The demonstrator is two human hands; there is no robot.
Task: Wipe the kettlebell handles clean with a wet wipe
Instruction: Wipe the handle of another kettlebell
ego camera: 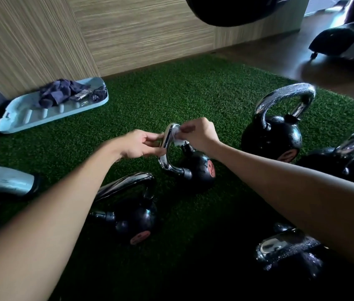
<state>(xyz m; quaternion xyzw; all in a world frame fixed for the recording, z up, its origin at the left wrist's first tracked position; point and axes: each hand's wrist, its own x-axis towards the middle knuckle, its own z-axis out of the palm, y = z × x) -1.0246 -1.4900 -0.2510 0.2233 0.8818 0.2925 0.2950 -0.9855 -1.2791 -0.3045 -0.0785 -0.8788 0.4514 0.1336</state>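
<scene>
You kneel over a patch of green artificial turf [171, 94] laid against a wood-grain wall [128, 29]; beyond the turf's far right edge a dark brown floor [280, 59] begins, with a black machine base [341, 40] standing on it.

The small kettlebell [197, 170] lies tipped on the turf in the middle, its chrome handle [167, 148] pointing left. Your left hand [141, 144] grips the handle's outer curve with curled fingers. Your right hand [200, 135] pinches the white wet wipe [177, 136] between thumb and fingertips against the top of the handle.

A large kettlebell [273, 135] stands upright to the right, its handle beaded with droplets. Another kettlebell [132, 220] lies on its side under your left forearm, and a wet one [291, 255] sits at lower right.

Near the wall at left, a pale blue tray [19, 118] rests on the turf with a dark crumpled cloth [61, 94] in it.
</scene>
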